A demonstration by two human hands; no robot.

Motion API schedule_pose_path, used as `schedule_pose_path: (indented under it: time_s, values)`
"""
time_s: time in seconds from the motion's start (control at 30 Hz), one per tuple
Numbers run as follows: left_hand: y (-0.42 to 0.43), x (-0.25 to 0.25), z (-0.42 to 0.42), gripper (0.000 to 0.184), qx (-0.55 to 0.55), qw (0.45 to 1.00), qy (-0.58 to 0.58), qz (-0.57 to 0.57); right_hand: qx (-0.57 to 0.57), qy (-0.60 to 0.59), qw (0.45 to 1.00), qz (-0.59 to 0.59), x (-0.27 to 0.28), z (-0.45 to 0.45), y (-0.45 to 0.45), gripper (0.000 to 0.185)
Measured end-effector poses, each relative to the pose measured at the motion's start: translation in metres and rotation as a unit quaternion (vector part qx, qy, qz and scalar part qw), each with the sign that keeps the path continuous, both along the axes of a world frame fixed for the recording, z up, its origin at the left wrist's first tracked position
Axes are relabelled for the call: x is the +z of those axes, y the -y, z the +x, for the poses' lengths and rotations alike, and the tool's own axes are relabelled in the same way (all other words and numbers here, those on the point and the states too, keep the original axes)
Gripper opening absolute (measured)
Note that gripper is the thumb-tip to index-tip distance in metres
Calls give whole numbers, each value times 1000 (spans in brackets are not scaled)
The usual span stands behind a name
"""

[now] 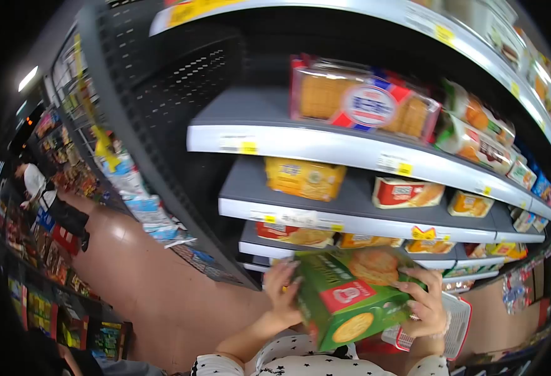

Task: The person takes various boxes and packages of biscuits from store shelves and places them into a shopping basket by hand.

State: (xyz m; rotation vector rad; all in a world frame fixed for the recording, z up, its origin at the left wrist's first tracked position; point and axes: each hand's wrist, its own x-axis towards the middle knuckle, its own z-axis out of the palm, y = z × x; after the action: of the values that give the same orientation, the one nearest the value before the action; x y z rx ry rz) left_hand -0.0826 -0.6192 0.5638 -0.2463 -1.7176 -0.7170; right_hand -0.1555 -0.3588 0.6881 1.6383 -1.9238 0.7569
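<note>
A large green biscuit box (357, 294) is held up in front of my body, tilted, with pictures of round crackers and a red logo patch on it. My left hand (283, 293) grips its left side, fingers curled at the edge. On the right side, my right hand (426, 302) clasps the box with its fingers bent over the top face. Just beyond the box are the lower shelves, where a red-and-white biscuit pack (294, 234) lies close to my left hand.
Above stands a clear-wrapped biscuit pack (363, 103) on the upper shelf (238, 122). A yellow pack (305, 178) sits one level down. Below my right hand is a white-and-red shopping basket (457, 326). A person (46, 194) stands in the aisle at left, beside hanging bags (140, 194).
</note>
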Motion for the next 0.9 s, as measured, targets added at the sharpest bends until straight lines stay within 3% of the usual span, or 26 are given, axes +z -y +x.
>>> schedule_pose_path:
  time_s: [0.03, 0.1, 0.17, 0.27, 0.37, 0.43, 0.5, 0.57, 0.67, 0.7, 0.77, 0.83, 0.9]
  values:
    - [25, 0, 8, 56, 60, 996, -69, 9, 37, -20, 999, 9, 17, -1, 32, 53]
    - [80, -24, 21, 57, 212, 975, 37, 55, 96, -80, 992, 21, 52, -4, 92, 44]
    - [127, -14, 2, 64, 268, 954, -116, 72, 115, -177, 977, 11, 84, -9, 145, 42]
    - [173, 59, -13, 65, 231, 963, -121, 63, 105, -280, 954, -7, 134, -20, 206, 52]
    - [201, 137, -17, 71, 173, 978, -111, 44, 143, -243, 958, -59, 165, -46, 251, 65]
    - [207, 171, -21, 72, 248, 966, -62, -36, 126, -244, 960, -46, 178, -65, 271, 71]
    - [208, 180, -37, 79, 169, 986, 5, 13, 53, -263, 963, 9, 186, -78, 281, 71]
    - [215, 181, -56, 83, 165, 986, 27, 26, 49, -239, 969, 42, 193, -91, 286, 77]
    - [230, 193, -75, 79, 198, 980, 15, 14, 1, -123, 983, 140, 214, -109, 292, 103]
    - [231, 199, -81, 77, 184, 982, 18, 36, 0, -124, 980, 154, 219, -113, 296, 101]
    - [239, 207, -89, 74, 88, 983, 99, 126, 15, 35, 975, 220, 235, -113, 308, 96]
    - [244, 207, -95, 68, 34, 977, 114, 175, -80, -60, 956, 276, 251, -116, 320, 94]
    - [253, 204, -99, 65, 3, 958, 189, 214, -168, 5, 934, 315, 256, -126, 331, 96]
